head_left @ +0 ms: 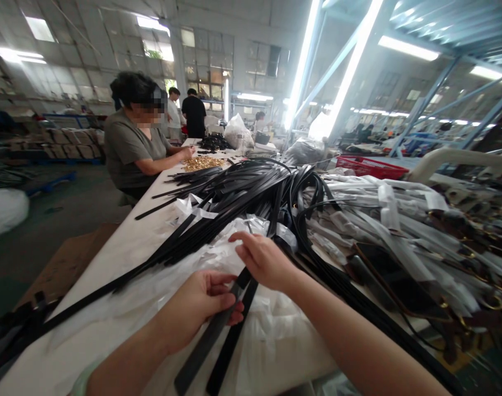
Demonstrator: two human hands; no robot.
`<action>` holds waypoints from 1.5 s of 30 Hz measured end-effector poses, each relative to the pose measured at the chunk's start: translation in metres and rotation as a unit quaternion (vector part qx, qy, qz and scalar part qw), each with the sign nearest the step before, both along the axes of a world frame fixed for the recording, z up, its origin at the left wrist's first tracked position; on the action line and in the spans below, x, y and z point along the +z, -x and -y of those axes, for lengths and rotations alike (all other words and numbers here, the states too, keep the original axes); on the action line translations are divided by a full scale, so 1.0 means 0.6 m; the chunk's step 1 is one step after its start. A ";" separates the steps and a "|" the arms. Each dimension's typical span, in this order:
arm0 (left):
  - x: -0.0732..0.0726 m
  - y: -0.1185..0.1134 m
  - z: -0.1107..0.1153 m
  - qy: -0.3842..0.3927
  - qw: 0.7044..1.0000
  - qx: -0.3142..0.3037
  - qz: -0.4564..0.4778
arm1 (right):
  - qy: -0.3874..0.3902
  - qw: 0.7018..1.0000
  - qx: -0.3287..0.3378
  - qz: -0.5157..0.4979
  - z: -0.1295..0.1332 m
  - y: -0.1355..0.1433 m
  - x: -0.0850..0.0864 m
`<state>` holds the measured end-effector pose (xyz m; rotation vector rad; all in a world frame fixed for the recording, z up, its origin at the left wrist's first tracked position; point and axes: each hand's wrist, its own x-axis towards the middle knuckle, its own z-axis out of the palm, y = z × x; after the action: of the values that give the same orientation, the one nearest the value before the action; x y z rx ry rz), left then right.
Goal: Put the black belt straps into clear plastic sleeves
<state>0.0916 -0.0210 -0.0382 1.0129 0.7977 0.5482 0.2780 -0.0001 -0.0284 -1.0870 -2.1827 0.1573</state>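
Head view: on the long bench (146,228), the main risk looks to be the big heap of black straps (251,190). Its lengths cross and loop, so a pull on one could drag others along or tighten a tangle. To the right, the white-wrapped straps (403,220) lie loosely layered; a snag from the black ones beside them could set some sliding. The crumpled clear plastic (193,261) under the hands could slip or catch on an edge. The phone (393,283) rests among the straps at the right, where a sweeping forearm or a tugged length might knock it.

The held strap (205,344) lies over the near part of the bench, slanting from the hands towards the wearer. It looks flat, fairly broad, dark grey to black and slightly shiny, with a straight-cut near end. The left hand (209,300) has its fingers clamped on it, thumb above and fingertips below. The right hand (265,261) is by its far end, index finger stretched out and another bent; I cannot tell whether it grips anything. A narrower-looking second strap (228,352) runs just beside, close to the left fingertips, so a loose pinch could pick up both or let the held one twist.
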 end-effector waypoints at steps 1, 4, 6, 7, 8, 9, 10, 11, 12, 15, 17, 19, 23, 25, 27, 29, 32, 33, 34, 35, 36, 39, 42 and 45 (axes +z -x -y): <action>0.003 0.000 -0.001 0.006 1.000 0.015 -0.008 | -0.002 0.999 -0.036 -0.011 -0.009 -0.008 -0.001; 0.010 -0.002 0.000 0.014 0.999 0.030 -0.017 | -0.001 0.998 -0.062 -0.031 -0.015 -0.008 -0.008; 0.012 -0.001 0.001 0.011 1.000 0.015 -0.013 | -0.004 0.999 -0.032 -0.035 -0.002 0.008 -0.011; 0.012 0.000 0.001 0.008 1.000 0.005 -0.009 | -0.005 0.999 -0.013 -0.039 0.005 0.016 -0.011; 0.012 0.001 0.001 0.005 1.000 0.000 -0.005 | -0.003 0.999 0.004 -0.045 0.010 0.022 -0.011; 0.011 0.003 0.000 0.003 1.000 0.001 -0.002 | 0.000 0.999 0.015 -0.047 0.013 0.025 -0.010; 0.011 0.004 -0.001 0.001 1.000 0.007 -0.004 | 0.002 0.999 0.019 -0.044 0.011 0.023 -0.009; 0.010 0.005 -0.002 -0.001 1.000 0.016 -0.009 | 0.004 0.999 0.012 -0.037 0.007 0.019 -0.009; 0.009 0.006 -0.003 -0.003 0.999 0.028 -0.016 | 0.005 1.000 -0.003 -0.028 0.000 0.012 -0.009; 0.007 0.003 -0.004 -0.015 0.998 0.045 -0.043 | 0.010 0.999 -0.048 0.000 -0.016 -0.001 -0.012; 0.005 0.000 -0.004 -0.031 0.997 0.042 -0.051 | 0.008 0.998 -0.053 0.017 -0.012 0.006 -0.013; 0.002 -0.002 -0.002 -0.046 0.997 0.027 -0.054 | -0.010 0.999 -0.038 0.032 0.002 0.022 -0.013; -0.001 -0.005 0.000 -0.052 0.998 0.016 -0.042 | 0.004 1.000 -0.015 -0.004 0.024 0.040 -0.005; 0.000 -0.007 0.000 -0.051 0.998 0.019 -0.032 | 0.034 0.999 -0.016 -0.022 0.023 0.031 0.001; 0.002 -0.007 0.000 -0.057 0.998 0.026 -0.027 | 0.034 0.999 -0.001 0.000 0.018 0.017 0.007; 0.006 -0.006 -0.001 -0.064 0.997 0.039 -0.025 | 0.019 0.997 0.047 0.054 0.015 0.006 0.011; 0.007 -0.001 -0.004 -0.073 0.996 0.046 -0.032 | 0.025 0.984 0.136 0.111 0.016 0.002 0.014; 0.006 0.001 -0.005 -0.075 0.996 0.045 -0.035 | 0.034 0.981 0.154 0.116 0.017 0.003 0.014; 0.006 0.003 -0.006 -0.078 0.995 0.043 -0.040 | 0.043 0.978 0.167 0.115 0.017 0.003 0.014; 0.005 0.004 -0.007 -0.084 0.994 0.041 -0.047 | 0.052 0.976 0.179 0.113 0.017 0.003 0.013; 0.005 0.005 -0.009 -0.091 0.994 0.038 -0.056 | 0.060 0.974 0.189 0.109 0.016 0.002 0.012; 0.015 0.012 -0.012 -0.093 0.992 -0.024 -0.083 | 0.064 0.975 0.192 0.094 0.005 -0.011 0.009; 0.033 0.032 -0.005 -0.067 0.983 -0.120 -0.119 | 0.054 0.981 0.174 0.071 -0.013 -0.034 0.008; 0.047 0.075 0.031 -0.061 0.977 -0.092 -0.182 | 0.062 0.982 0.174 0.032 -0.028 -0.053 0.008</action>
<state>0.0466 -0.0396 -0.0098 1.3085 0.9891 0.2553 0.3101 0.0167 -0.0233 -0.7734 -2.4340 0.4247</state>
